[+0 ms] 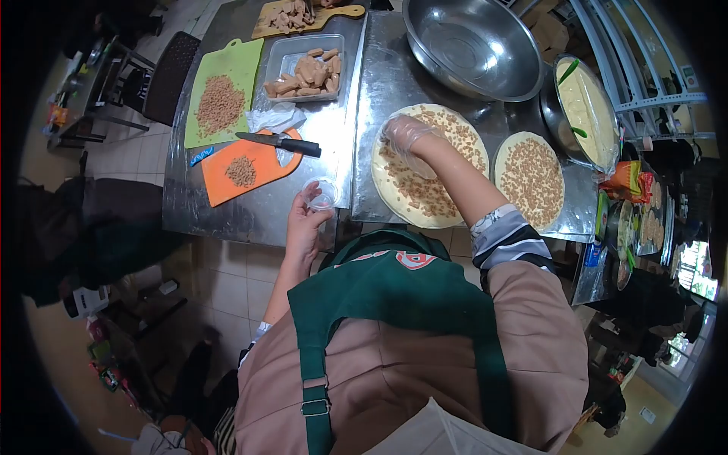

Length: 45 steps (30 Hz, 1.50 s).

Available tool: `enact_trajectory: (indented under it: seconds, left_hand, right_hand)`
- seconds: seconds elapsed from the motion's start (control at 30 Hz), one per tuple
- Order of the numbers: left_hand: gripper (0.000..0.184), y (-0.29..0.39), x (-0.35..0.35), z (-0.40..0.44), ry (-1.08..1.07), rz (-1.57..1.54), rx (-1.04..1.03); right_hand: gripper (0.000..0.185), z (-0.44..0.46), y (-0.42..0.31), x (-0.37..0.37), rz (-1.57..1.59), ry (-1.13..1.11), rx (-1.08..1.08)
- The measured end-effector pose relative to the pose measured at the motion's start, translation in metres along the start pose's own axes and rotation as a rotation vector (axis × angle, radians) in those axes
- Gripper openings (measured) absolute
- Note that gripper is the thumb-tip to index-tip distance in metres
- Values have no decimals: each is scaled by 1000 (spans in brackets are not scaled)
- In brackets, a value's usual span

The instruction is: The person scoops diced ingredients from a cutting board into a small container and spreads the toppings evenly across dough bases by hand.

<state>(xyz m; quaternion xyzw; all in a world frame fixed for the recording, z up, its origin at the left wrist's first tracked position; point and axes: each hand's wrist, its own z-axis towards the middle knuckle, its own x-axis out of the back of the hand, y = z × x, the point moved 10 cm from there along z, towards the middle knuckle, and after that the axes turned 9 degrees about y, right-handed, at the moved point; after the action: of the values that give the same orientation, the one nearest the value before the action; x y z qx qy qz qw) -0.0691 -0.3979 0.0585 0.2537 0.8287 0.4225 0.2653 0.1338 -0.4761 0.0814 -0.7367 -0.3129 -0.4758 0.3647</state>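
My left hand (305,225) is closed on the rim of a small clear plastic cup (324,199) at the table's front edge. My right hand (409,136), in a thin clear plastic glove, is over the upper left of a round flat dough (432,193) strewn with chopped sausage bits. Its fingers point down at the topping and are mostly hidden by the hand and glove. Beside it on the right lies a second round dough (529,178), also covered in sausage bits.
An orange cutting board (220,182) and a green one (208,72) carry chopped sausage. A black-handled knife (299,146) lies across the orange board. Behind stand a plastic tub (343,53) of sausages, a wooden board (345,11), a big steel bowl (470,45) and a wrapped dough bowl (588,106).
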Motion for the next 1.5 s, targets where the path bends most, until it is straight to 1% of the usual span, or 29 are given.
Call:
enact_trajectory:
  seconds: [0.13, 0.2, 0.23, 0.3, 0.33, 0.4, 0.43, 0.5, 0.67, 0.73, 0.77, 0.83, 0.87, 0.97, 1.0, 1.03, 1.1, 1.13, 1.2, 1.23, 1.3, 1.33, 1.37, 1.4, 1.43, 1.47, 1.5]
  left_hand:
    - [57, 0, -2, 1, -17, 19, 7]
    - [57, -2, -2, 2, -31, 28, 18]
    - [57, -2, -2, 3, -35, 30, 21]
    - [57, -3, -3, 3, -46, 36, 35]
    - [57, -2, -4, 3, -52, 39, 38]
    - [57, -2, -4, 4, -65, 27, 42]
    - [57, -3, -4, 4, -71, 30, 45]
    - [57, -5, -5, 6, -98, 50, 56]
    - [57, 0, -9, 6, -132, 81, 65]
    - [57, 0, -9, 8, -147, 85, 67]
    - [57, -2, -9, 10, -159, 104, 64]
    - [58, -4, -10, 13, -178, 128, 61]
    - [58, -5, -11, 13, -187, 130, 69]
    - [58, -6, -17, 15, -223, 142, 71]
    - [58, -5, -19, 15, -241, 150, 63]
    - [58, -4, -20, 16, -246, 153, 62]
    - [58, -3, -23, 17, -254, 232, 23]
    - [58, -3, -27, 17, -260, 234, 24]
    - [57, -5, -34, 19, -263, 306, 16]
    - [57, -6, -40, 21, -271, 308, 16]
    - [55, -4, -59, 22, -331, 393, -90]
    - [52, 1, -65, 26, -289, 457, -251]
    - [52, 3, -73, 24, -303, 460, -251]
    - [50, 36, -98, 2, -371, 722, -714]
    - [49, 50, -120, -30, -427, 966, -1190]
    - [40, 46, -134, -53, -632, 926, -1410]
    - [40, 44, -136, -56, -646, 920, -1412]
  right_hand:
    - [19, -6, 3, -8, 65, 14, -78]
    - [18, -16, -12, -3, 38, 36, 15]
    - [18, -19, -11, -7, 40, 36, 10]
    - [16, -25, -10, -14, 174, 65, 27]
    - [16, -28, -8, -19, 175, 66, 21]
    - [15, -36, -16, -24, 153, 72, 74]
    - [15, -41, -17, -26, 154, 73, 66]
    - [16, -50, -13, -28, 128, 58, -52]
    - [18, -70, -1, -40, 122, 97, -38]
    - [18, -76, 6, -31, 274, 86, -92]
    - [18, -73, 7, -26, 275, 89, -99]
    - [21, -70, 24, -21, 183, 77, -301]
    - [25, -73, 26, -13, 277, 124, -367]
    - [28, -70, 23, -6, 363, 114, -437]
    - [27, -69, 32, -17, 474, 110, -510]
    - [27, -69, 35, -24, 476, 115, -514]
    - [27, -69, 29, 0, 333, 360, -331]
    - [27, -71, 31, -3, 333, 363, -338]
    - [28, -84, 47, -3, 441, 378, -544]
    - [28, -88, 42, -2, 440, 382, -551]
    - [24, -103, 23, -26, 972, 327, -724]
    - [23, -98, 8, -59, 1530, 356, -745]
    - [22, -89, -9, -91, 2091, 375, -721]
    - [22, -91, -14, -107, 2093, 391, -727]
    - [20, -93, -11, -95, 1617, 553, -525]
    - [19, -97, -22, -79, 1128, 664, -332]
    - [17, -101, -47, -66, 632, 729, -146]
